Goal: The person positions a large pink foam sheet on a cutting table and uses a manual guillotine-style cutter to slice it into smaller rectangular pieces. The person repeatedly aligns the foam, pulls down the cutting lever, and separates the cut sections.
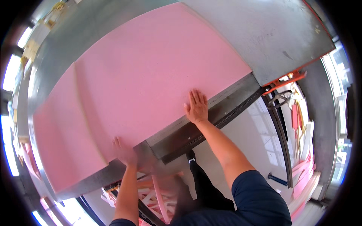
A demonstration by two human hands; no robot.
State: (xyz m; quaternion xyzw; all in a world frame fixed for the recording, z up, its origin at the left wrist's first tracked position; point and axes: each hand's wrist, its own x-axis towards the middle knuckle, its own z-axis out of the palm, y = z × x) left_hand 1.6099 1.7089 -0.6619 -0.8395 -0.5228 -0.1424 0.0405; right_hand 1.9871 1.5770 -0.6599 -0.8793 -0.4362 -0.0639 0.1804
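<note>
Pink sheeting (151, 71) lies flat on a grey metal table (279, 37) in front of you, reaching its near edge. One raised, pale-edged seam (85, 109) crosses its left part; you cannot tell here whether this marks one folded sheet or two overlapping ones. Your two bare hands are at the near edge. Your right hand (197, 107) rests flat on the pink surface, its fingers pressed together and the thumb slightly apart. Your left hand (126, 150) is blurred at the edge, fingertips over the pink; whether its fingers are spread or pinching cannot be told.

The table is smooth and dull, with a few dark scuffs at right. Along its front run one marked metal strip (166, 132) and one dark toothed strip (241, 108). Beyond, at right, are one orange-red bar (290, 78) and one handwheel (281, 98). Below is a pale, glossy floor (249, 135), with one dark shoe (190, 154). Two heaps of pink offcuts show, lower left (149, 194) and right (303, 177). Bright windows (12, 71) line both sides.
</note>
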